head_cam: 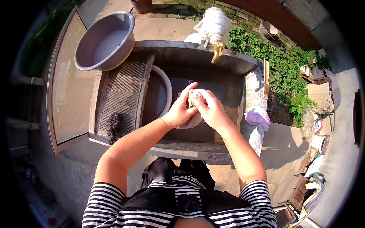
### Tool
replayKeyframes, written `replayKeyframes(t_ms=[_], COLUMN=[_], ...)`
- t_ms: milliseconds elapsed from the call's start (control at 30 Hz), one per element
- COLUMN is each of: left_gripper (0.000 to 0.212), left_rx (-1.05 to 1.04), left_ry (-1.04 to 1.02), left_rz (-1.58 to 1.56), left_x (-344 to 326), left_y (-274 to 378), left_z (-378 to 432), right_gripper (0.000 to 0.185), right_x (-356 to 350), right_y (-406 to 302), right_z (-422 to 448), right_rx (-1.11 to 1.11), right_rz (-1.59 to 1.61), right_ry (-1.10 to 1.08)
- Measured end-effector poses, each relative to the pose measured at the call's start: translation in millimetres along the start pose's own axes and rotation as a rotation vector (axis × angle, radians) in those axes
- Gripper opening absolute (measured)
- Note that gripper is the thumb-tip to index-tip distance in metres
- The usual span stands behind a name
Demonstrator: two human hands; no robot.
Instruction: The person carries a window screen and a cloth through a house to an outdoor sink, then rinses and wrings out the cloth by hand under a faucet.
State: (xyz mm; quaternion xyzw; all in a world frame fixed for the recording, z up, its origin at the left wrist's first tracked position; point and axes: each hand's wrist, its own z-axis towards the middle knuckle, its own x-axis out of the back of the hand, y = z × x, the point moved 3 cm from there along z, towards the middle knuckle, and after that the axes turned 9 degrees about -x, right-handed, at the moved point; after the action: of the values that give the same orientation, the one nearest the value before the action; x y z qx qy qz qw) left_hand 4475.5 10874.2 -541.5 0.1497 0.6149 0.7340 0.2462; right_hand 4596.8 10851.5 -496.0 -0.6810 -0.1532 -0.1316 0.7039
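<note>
Both my hands meet over the basin of a stone outdoor sink (182,155). My left hand (182,109) and my right hand (211,108) press together around a crumpled, light brownish cloth (192,122), part of which hangs below the palms. Much of the cloth is hidden by my fingers. Behind my left hand, a round pale basin (166,82) stands in the sink, partly under the ridged washboard slab (122,91). Beyond my hands, a brass tap (217,52) wrapped in white material (215,24) points down over the sink.
A large grey plastic basin (105,42) rests at the sink's upper left corner. A dark mesh scrubber (114,125) lies on the washboard's near end. On the right ledge sits a purple cloth (257,116). Leafy plants (265,57) grow beyond, and a framed panel (71,79) stands left.
</note>
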Motion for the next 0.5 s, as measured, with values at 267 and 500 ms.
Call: replayKeyframes(t_ms=[267, 500], left_gripper=[0.033, 0.027], left_rx=[0.280, 0.305], left_ry=[0.520, 0.644], left_rz=[-0.740, -0.893], left_x=[-18, -20], left_y=[-72, -71], left_z=[47, 90], right_gripper=[0.059, 0.036], right_x=[74, 75], right_y=[-13, 6], right_z=[88, 115], right_rx=[0.174, 0.159], right_rz=[-0.650, -0.653], right_ry=[0.426, 0.362])
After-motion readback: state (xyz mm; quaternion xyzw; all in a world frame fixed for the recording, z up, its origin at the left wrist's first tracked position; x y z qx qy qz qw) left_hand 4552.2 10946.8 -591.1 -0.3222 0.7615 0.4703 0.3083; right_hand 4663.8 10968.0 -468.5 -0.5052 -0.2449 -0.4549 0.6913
